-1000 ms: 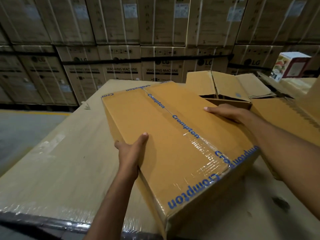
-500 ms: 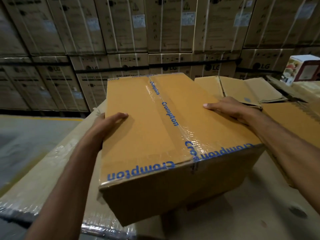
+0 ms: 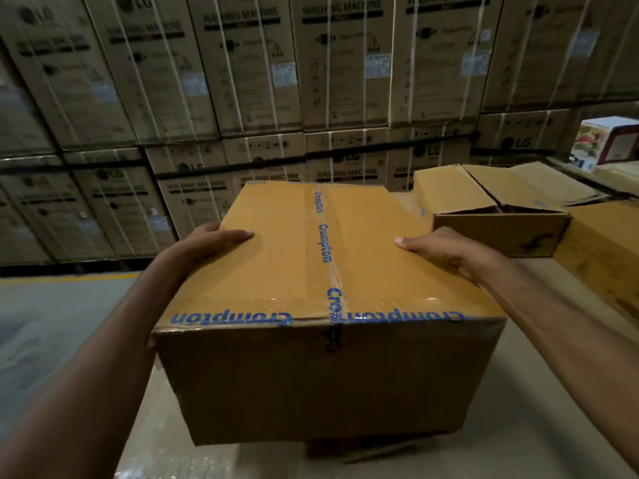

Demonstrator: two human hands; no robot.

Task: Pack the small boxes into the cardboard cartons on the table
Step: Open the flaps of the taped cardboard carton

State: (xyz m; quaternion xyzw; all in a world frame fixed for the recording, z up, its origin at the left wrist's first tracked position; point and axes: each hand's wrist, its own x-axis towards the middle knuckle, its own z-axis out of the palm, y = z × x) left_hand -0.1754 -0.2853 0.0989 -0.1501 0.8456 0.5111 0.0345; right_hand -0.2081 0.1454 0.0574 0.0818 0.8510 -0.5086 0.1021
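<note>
Sealed carton (image 3: 311, 305) with blue-printed tape, held between both hands over the table (image 3: 518, 437). Left hand (image 3: 204, 245) on left edge, right hand (image 3: 446, 252) on right edge; fingers together, laid flat on top. Beyond right: open carton (image 3: 498, 216), flaps up.
</note>
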